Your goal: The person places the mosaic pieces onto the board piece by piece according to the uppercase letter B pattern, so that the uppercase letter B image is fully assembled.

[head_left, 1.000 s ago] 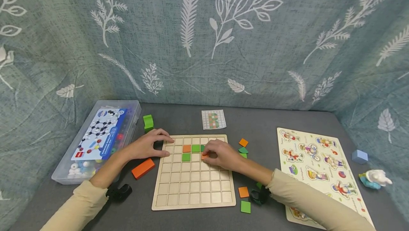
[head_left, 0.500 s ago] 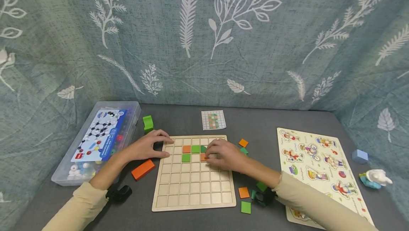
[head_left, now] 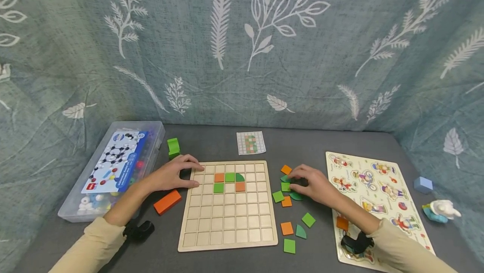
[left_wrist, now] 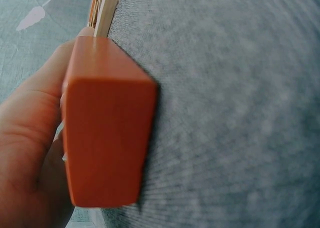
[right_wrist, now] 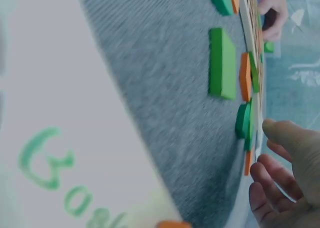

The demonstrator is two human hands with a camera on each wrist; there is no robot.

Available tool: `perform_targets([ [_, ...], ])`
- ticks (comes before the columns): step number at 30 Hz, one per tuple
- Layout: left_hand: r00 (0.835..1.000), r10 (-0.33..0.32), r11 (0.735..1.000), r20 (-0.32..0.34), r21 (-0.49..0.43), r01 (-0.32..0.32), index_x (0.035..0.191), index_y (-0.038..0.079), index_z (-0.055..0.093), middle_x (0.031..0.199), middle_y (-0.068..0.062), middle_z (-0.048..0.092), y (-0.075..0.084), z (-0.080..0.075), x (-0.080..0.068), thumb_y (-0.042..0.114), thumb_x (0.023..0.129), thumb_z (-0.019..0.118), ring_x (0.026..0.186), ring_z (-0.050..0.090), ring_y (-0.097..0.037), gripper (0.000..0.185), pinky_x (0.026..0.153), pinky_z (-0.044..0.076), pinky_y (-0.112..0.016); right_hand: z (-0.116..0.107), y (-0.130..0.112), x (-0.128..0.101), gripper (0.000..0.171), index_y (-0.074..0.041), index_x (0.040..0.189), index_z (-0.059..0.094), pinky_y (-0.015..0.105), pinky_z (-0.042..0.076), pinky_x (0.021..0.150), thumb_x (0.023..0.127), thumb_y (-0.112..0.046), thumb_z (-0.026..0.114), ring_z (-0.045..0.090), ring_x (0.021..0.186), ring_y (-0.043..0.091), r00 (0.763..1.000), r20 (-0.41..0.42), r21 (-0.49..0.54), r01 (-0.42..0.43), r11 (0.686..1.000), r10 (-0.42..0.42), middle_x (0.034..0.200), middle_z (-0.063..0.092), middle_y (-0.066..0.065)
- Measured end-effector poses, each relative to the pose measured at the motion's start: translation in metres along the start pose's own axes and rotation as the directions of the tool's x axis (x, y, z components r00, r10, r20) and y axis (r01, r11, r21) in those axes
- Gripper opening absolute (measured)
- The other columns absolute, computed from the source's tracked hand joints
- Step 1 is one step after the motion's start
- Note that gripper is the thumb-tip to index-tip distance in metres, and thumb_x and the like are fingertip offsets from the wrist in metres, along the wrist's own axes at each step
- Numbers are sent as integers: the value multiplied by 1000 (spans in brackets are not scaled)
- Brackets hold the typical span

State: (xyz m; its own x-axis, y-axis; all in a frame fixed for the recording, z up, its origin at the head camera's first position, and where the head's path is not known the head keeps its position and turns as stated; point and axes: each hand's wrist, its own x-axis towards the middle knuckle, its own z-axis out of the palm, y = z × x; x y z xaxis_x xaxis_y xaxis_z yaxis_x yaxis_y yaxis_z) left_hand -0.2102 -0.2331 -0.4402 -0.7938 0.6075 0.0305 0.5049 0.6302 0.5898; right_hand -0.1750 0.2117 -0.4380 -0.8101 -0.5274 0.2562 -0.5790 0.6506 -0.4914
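Risk: the right hand (head_left: 311, 183), fingers curling onto a small green square tile (head_left: 285, 187) in the loose tile cluster on the grey counter (head_left: 310, 145), is likely nudging neighbouring pieces and lifting two together. The grip is closing on that tile, forearm lying across the picture puzzle board (head_left: 382, 197). The left hand (head_left: 172, 174), fingers relaxed, is pressing the near-left corner of the wooden grid board (head_left: 227, 227), grasping nothing.

Wooden grid board (head_left: 227, 227) flat on the counter (head_left: 211, 140), pale, square cells. 5 tiles seated near its top: orange square (head_left: 219, 177), green square (head_left: 230, 177), green quarter-round (head_left: 240, 177) in 1 row; below them green square (head_left: 219, 187) and orange square (head_left: 240, 186). Loose green and orange tiles (head_left: 289, 228) scattered flat just right of board, a small green square tile (head_left: 285, 187) among them.
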Motion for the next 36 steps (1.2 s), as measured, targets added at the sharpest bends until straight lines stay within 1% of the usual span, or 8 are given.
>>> perform_targets([
  [8, 1000, -1, 1000, 2, 4, 1, 121, 20, 68, 124, -2, 56, 0, 1, 0, 38, 86, 73, 116, 51, -27, 40, 94, 44, -53, 1, 9, 3, 20, -9, 105, 73, 30, 51, 72, 85, -8, 73, 64, 86, 17, 999, -16, -5, 38, 999, -38, 102, 66, 5],
  [12, 1000, -2, 1000, 1, 1, 2, 120, 20, 68, 123, -2, 56, -1, 2, -1, 38, 85, 74, 115, 51, -26, 40, 94, 44, -52, 2, 11, 8, 19, -9, 106, 74, 29, 50, 73, 87, -7, 71, 62, 87, 18, 998, 35, -19, 54, 998, -53, 103, 65, 7],
  [16, 1000, 4, 1000, -8, 7, -4, 120, 19, 68, 122, -2, 57, 0, 2, 0, 37, 85, 74, 114, 51, -25, 39, 94, 44, -52, 1, 13, 13, 19, -8, 105, 75, 27, 49, 71, 87, -4, 69, 60, 86, 17, 989, 97, -37, 113, 993, -109, 103, 62, 7],
  [22, 1000, 8, 1000, -8, 5, -8, 120, 19, 68, 122, -2, 57, 0, 1, 0, 37, 86, 74, 114, 51, -25, 39, 95, 43, -52, -3, 12, 17, 17, -7, 102, 76, 24, 47, 66, 85, -5, 72, 57, 79, 13, 977, 131, -48, 175, 983, -167, 97, 61, 6],
  [26, 1000, 5, 1000, -4, -1, -5, 121, 20, 68, 123, -1, 56, 0, 0, 0, 37, 86, 74, 115, 50, -25, 39, 95, 43, -52, -5, 9, 19, 14, -7, 98, 75, 24, 48, 67, 84, -9, 74, 59, 78, 13, 971, 156, -38, 189, 981, -181, 95, 61, 5],
  [30, 1000, 1, 1000, 2, -6, -1, 120, 20, 68, 122, -1, 56, 1, 0, 0, 37, 86, 74, 114, 50, -25, 39, 94, 43, -51, -6, 8, 19, 10, -8, 94, 75, 26, 51, 70, 84, -9, 74, 62, 81, 15, 969, 179, -19, 179, 984, -173, 97, 62, 5],
  [36, 1000, -10, 1000, -2, 0, 10, 120, 20, 68, 121, -1, 57, 0, 0, 1, 38, 85, 74, 114, 50, -24, 39, 94, 43, -51, -5, 11, 21, 10, -9, 94, 74, 29, 54, 75, 85, -10, 74, 65, 88, 20, 963, 198, -22, 191, 981, -183, 100, 66, 6],
])
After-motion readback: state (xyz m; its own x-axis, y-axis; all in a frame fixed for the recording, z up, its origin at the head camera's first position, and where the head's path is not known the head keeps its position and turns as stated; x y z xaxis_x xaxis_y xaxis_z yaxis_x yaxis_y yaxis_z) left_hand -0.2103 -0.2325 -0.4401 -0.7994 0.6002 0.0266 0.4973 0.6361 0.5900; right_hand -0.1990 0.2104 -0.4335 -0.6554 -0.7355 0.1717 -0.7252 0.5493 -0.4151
